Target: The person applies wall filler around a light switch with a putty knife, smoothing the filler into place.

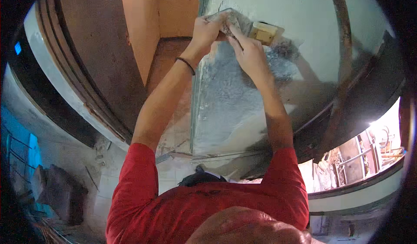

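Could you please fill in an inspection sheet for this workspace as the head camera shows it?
Surface: grey-white wall panel, rough and patchy with plaster below the hands.
Job's things: a crumpled grey sheet pressed to the wall; a small yellowish block beside it.
Clutter: debris and scraps on the pale floor.
Grippers: left hand grips the sheet; right hand presses it, fingers near the block; black band on the left wrist.
Cables: nothing seen.
Surroundings: orange wall, dark curved frame, red sleeves, bright opening at the right.
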`<control>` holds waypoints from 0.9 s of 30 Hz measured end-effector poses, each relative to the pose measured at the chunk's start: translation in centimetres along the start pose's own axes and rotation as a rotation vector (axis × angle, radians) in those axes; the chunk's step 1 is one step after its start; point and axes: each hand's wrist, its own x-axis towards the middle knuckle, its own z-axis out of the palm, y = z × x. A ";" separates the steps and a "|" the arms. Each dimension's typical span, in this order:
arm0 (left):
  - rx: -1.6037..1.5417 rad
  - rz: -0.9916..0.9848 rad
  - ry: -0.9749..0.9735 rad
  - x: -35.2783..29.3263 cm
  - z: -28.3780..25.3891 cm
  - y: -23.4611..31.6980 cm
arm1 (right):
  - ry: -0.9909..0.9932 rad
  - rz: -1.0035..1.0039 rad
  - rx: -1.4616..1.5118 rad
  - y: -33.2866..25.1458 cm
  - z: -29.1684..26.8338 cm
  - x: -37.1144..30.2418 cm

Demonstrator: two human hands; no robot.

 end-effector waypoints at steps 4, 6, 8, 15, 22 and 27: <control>-0.013 0.128 0.004 2.0 -1.0 -1.2 | -0.093 0.055 -0.034 -1.1 -0.5 1.3; -0.042 0.114 0.039 1.5 0.2 -1.7 | -0.086 0.073 -0.017 0.2 -0.1 0.8; -0.071 0.111 0.081 1.6 0.6 -1.7 | -0.081 0.077 0.001 1.0 0.6 0.6; -0.049 0.269 0.039 2.4 0.7 -1.8 | -0.057 0.094 -0.046 0.3 0.5 1.2; 0.171 0.315 0.157 2.0 1.4 0.1 | 0.107 0.017 -0.019 0.5 0.9 1.6; -0.040 0.285 0.117 2.2 0.6 -1.7 | -0.030 0.081 0.014 -0.7 -0.1 1.6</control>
